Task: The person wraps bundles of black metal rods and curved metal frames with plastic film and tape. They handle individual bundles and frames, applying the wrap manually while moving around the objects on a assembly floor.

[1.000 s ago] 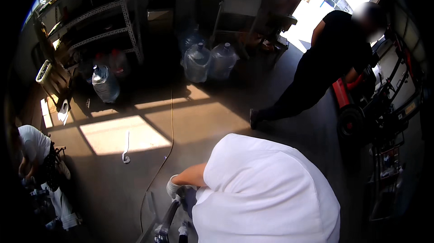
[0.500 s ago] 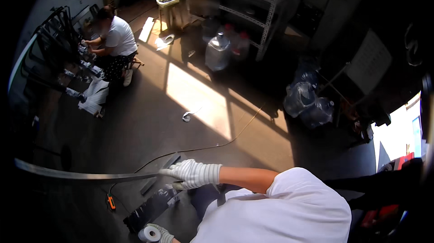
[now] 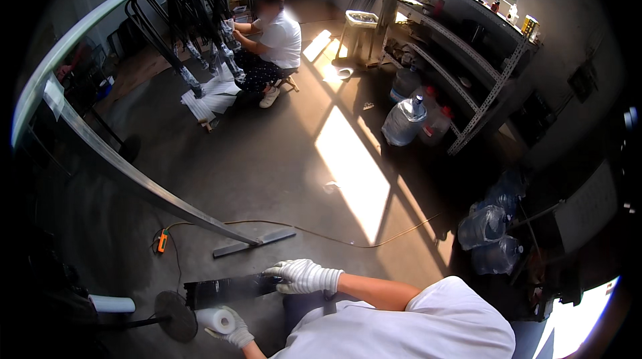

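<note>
Right hand (image 3: 305,276): extended leftward, back uppermost, fingers over right end of black bar (image 3: 231,289), clamping not discernible | Left hand (image 3: 239,332): below bar, fingers clamped around white roll (image 3: 211,319) | Bar, roll: lower frame, left of center.

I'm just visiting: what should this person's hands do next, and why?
Perhaps the gloved left hand should ease the white roll against the black bar. The roll is held close beside the bar's left part, and the gloved right hand is at the other end, seemingly placed to steady the bar.
</note>
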The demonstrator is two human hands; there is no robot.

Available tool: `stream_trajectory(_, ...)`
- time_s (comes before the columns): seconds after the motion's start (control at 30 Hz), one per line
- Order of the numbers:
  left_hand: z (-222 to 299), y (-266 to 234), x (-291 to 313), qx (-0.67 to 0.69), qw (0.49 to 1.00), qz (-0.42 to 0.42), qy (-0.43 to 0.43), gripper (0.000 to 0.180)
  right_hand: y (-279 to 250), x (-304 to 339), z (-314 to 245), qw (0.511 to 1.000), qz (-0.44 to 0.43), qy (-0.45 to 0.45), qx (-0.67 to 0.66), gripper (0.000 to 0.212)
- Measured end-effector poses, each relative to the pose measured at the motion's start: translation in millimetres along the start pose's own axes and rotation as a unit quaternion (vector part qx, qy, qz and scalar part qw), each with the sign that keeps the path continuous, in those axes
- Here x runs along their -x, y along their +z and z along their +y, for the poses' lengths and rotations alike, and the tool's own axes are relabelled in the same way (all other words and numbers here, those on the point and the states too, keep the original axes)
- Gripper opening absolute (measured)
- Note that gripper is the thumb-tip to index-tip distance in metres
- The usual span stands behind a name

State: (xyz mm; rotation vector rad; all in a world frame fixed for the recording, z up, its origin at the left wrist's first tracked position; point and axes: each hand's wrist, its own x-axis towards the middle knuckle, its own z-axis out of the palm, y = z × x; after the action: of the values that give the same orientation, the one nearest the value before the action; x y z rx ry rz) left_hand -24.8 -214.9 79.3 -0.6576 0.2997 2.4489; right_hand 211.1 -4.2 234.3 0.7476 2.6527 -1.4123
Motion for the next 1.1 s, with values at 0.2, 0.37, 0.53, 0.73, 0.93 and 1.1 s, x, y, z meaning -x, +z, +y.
stream_trajectory(0.2,-8,12,8,-0.035,0.997,0.05,0.056,0.055,35,-59,-8,0.997,0.03,-0.066,0.036,0.063)
stream_trajectory(0.37,-12,1,-3,-0.088,0.994,0.03,0.055,0.06,33,-102,-21,0.995,-0.079,-0.033,0.045,0.059)
stream_trajectory(0.53,-32,37,17,-0.011,0.995,0.075,0.063,0.059,45,-173,-11,0.993,-0.12,0.015,-0.018,0.043)
stream_trajectory(0.73,-30,19,12,0.086,0.996,-0.01,0.008,0.056,111,-263,57,0.827,-0.426,0.111,-0.351,0.026)
stream_trajectory(0.93,-35,-33,-8,0.225,0.966,-0.127,0.003,0.046,144,-283,22,0.745,-0.525,0.149,-0.382,0.024)
stream_trajectory(1.1,-56,-58,-9,0.219,0.951,-0.174,0.134,0.037,195,-268,38,0.69,-0.516,0.223,-0.455,0.026)
